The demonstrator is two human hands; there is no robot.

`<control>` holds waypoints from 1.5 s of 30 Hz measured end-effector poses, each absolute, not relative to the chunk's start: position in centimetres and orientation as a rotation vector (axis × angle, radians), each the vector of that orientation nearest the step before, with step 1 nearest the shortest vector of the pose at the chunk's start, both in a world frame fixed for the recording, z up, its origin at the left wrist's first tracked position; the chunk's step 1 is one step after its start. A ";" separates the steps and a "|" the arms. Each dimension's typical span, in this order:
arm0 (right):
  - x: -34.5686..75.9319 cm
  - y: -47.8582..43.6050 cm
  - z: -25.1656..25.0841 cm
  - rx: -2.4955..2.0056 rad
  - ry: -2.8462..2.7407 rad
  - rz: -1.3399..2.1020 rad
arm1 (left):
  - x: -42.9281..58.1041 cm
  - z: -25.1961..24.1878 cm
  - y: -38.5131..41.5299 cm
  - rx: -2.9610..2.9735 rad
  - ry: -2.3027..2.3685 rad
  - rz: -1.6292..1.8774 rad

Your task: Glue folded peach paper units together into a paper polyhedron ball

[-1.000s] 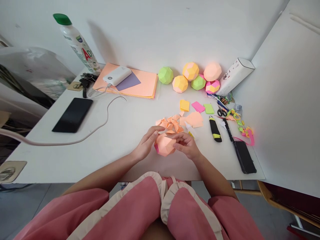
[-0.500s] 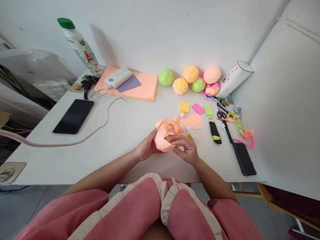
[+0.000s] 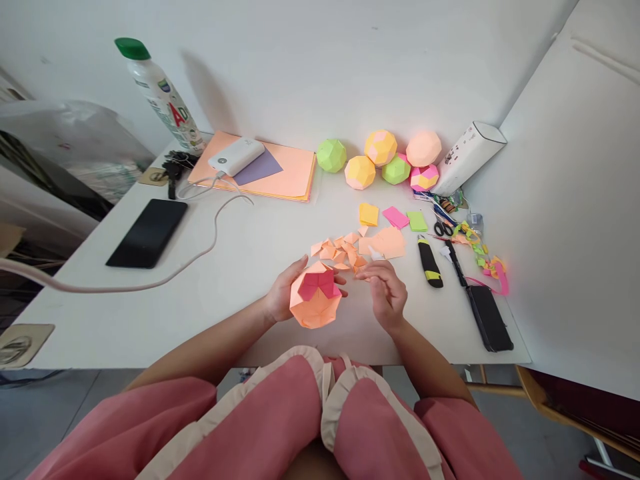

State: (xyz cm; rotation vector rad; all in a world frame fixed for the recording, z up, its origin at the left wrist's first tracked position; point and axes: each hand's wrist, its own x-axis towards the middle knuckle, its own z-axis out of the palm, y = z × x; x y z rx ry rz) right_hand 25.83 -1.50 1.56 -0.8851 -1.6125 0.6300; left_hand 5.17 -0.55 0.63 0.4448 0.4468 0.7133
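My left hand is closed round a faceted peach paper ball, unfinished-looking, with an opening at its top that shows a pink inside. The ball is held above the table's near edge. To its right, my right hand is apart from the ball, fingers curled together beside the loose folded peach paper pieces. What its fingertips pinch, if anything, is too small to make out. Just beyond that hand, a white nozzle tip lies on peach paper sheets.
Finished faceted paper balls line the wall. Yellow, pink and green paper stacks lie before them. A cutter, scissors and a black case are right; a phone and cable left.
My right hand has let go of the ball and moved right, toward the loose pieces. My left hand has turned the ball, so its pink-lined opening now shows.
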 end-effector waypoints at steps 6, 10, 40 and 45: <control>25.6 -1.4 1.0 -1.129 -1.337 0.870 | 5.3 0.8 -0.6 0.383 0.350 0.653; 25.4 -1.2 0.9 -1.188 -1.319 0.930 | 5.3 0.6 -0.4 0.301 0.401 0.677; 26.1 -0.2 0.2 -0.883 -1.528 1.463 | 6.5 1.6 -1.1 0.582 0.436 0.787; 26.2 0.2 0.4 -0.951 -1.170 1.706 | 6.3 1.0 -1.0 0.620 0.491 0.785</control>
